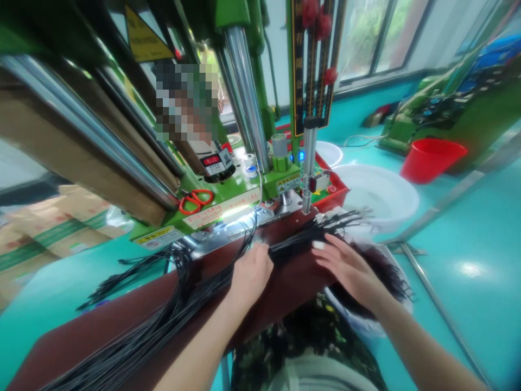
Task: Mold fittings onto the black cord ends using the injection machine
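My left hand (253, 271) is closed around a bundle of thin black cables (163, 315) lying along the dark red bench (285, 282). The bundle runs from the lower left past my fist to loose ends on the right. My right hand (345, 266) is beside those ends, fingers stretched out and apart, with something white on one fingertip. Whether it touches the cables I cannot tell. Just beyond the bench edge stands a green press machine (220, 201) with a lit metal mold area. A few cables lead from there toward the bundle.
Orange-handled scissors (196, 202) lie on the machine's green plate. More black cables hang over the bench's far left side (122, 277). At right are a lined tub of dark cables (378, 271), a white basin (374, 195), a red bucket (431, 160) and a metal rail (443, 320).
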The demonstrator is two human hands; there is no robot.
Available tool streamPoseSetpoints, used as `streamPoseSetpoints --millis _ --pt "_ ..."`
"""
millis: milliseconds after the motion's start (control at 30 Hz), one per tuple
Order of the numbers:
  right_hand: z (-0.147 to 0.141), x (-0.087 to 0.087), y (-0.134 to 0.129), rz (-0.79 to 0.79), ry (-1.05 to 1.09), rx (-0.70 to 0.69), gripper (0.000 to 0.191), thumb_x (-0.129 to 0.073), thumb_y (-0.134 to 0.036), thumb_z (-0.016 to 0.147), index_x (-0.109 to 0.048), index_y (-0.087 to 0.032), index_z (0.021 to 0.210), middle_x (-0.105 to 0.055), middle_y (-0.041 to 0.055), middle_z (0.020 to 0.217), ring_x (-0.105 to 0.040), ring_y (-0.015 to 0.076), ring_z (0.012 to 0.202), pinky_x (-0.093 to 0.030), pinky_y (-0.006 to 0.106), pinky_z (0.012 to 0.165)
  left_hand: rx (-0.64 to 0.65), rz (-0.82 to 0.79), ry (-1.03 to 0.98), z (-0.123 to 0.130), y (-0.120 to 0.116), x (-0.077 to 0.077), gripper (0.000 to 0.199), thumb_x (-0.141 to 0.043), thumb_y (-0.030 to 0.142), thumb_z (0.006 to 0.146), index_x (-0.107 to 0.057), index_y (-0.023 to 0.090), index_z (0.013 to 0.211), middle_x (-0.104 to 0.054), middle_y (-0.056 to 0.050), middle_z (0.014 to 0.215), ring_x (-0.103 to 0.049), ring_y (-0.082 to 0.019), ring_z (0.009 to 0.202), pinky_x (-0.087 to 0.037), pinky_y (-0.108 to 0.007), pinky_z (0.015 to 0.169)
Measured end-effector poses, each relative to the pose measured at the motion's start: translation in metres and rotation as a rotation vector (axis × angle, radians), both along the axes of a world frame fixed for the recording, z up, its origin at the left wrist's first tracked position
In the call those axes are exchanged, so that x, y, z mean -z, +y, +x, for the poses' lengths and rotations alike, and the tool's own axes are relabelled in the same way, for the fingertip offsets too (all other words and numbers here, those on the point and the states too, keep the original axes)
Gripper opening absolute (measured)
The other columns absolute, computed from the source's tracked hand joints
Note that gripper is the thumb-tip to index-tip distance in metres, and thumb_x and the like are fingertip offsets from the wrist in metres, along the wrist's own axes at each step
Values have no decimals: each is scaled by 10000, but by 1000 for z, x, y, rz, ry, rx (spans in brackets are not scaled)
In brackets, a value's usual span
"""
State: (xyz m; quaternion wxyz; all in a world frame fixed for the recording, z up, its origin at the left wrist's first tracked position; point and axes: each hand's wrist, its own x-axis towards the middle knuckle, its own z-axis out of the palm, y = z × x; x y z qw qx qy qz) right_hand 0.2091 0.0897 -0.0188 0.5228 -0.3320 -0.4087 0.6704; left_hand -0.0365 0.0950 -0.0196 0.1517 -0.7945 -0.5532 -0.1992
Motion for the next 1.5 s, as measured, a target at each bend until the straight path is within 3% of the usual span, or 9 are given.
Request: streamPoseSetpoints --millis 133,233,400,800,967,1100,1200,1367,1500 --pt "-29 -6 29 -119 369 36 280 -558 -340 797 -580 -315 1075 -606 8 1152 -516 188 1122 -337 381 1014 94 -128 52 12 -7 10 191 -398 143 831 -524 161 974 -553 -80 898 -530 -185 840 -450 -304 721" --pt "-32 -14 40 -133 353 75 200 -547 -319 805 -646 -237 958 -677 38 968 -594 198 1001 -357 377 1000 51 -203 112 16 -5 14 230 -495 183 801 -523 167 1029 -532 -95 1004 -496 -231 921 -435 -370 771" --pt "-29 -20 36 -117 333 85 183 -582 -309 788 -675 -182 881 -694 50 843 -635 209 878 -391 397 959 36 -300 200 9 7 13 192 -408 55 803 -560 167 832 -537 -55 829 -507 -196 813 -433 -309 692" --pt "-20 -5 32 -221 301 171 88 -625 -266 755 -660 -185 757 -668 12 718 -637 184 778 -402 416 935 46 -492 134 13 17 1 153 -449 37 761 -513 163 818 -568 -59 831 -543 -189 809 -424 -298 699" --pt "-16 4 26 -299 317 -22 215 -546 -331 792 -658 -163 869 -686 97 929 -606 220 965 -367 397 974 10 -368 -146 -1 15 -8 139 -417 56 770 -455 188 787 -557 -25 807 -562 -160 779 -419 -257 674" --pt "-22 6 25 -458 325 -102 292 -458 -358 837 -644 -147 916 -686 123 939 -619 232 952 -358 420 981 12 -268 -174 -1 1 -2 154 -352 61 790 -438 188 802 -565 -31 762 -588 -160 734 -426 -249 626" --pt "-25 4 29 -445 354 -84 243 -492 -325 820 -639 -160 920 -690 95 934 -619 236 953 -337 424 998 56 -284 -159 7 -15 2 202 -345 32 761 -448 191 829 -578 -33 774 -594 -153 755 -437 -238 641" --pt "-21 -7 30 -207 293 -176 235 -507 -295 817 -665 -170 937 -696 85 921 -622 228 936 -354 424 978 140 -650 -57 21 -53 -7 184 -374 176 833 -472 176 988 -624 -66 836 -599 -198 735 -445 -293 639" --pt "-28 -19 13 49 14 -504 267 -499 -297 836 -706 -130 820 -700 108 851 -630 240 890 -388 452 931 318 -1131 -225 25 -76 -11 293 -590 427 716 -525 178 856 -598 -28 714 -570 -188 663 -423 -273 613"
